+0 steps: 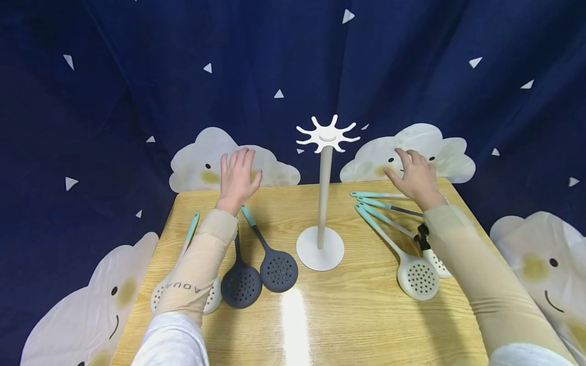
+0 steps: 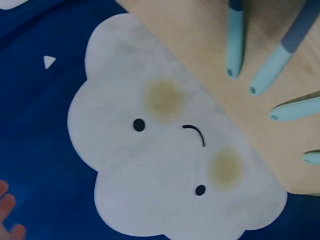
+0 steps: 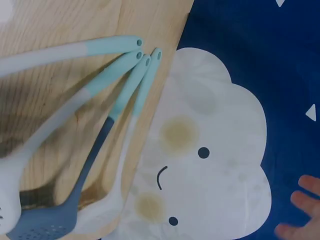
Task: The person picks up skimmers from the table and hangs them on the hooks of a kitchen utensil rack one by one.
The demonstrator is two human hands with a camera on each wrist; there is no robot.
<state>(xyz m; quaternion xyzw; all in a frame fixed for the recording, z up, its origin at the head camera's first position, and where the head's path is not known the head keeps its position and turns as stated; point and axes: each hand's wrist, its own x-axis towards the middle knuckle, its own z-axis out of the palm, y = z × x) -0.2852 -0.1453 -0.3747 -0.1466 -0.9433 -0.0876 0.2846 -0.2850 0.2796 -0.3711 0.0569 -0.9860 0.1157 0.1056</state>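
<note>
Head view: the white metal stand (image 1: pixel 323 203) with a many-armed top probably stays upright thanks to its broad round base. To its left, the left hand (image 1: pixel 238 175) is empty, fingers extended, above two dark grey perforated skimmers (image 1: pixel 279 271) with mint-green handles; to its right, the right hand (image 1: pixel 415 175) is empty, fingers parted, near a fanned group including a white perforated skimmer (image 1: pixel 418 278), perhaps splayed by wide heads. Beige sleeves (image 1: pixel 187 279) hide other utensils.

Left wrist view: fingertips only; utensil heads cut off.

Right wrist view: four handles converge; heads overlap, partly cropped.

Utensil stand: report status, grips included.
Left grip, right grip raised, holding nothing. Utensil stand upright, hooks bare. Perforated skimmers flank it; no obstruction visible.
</note>
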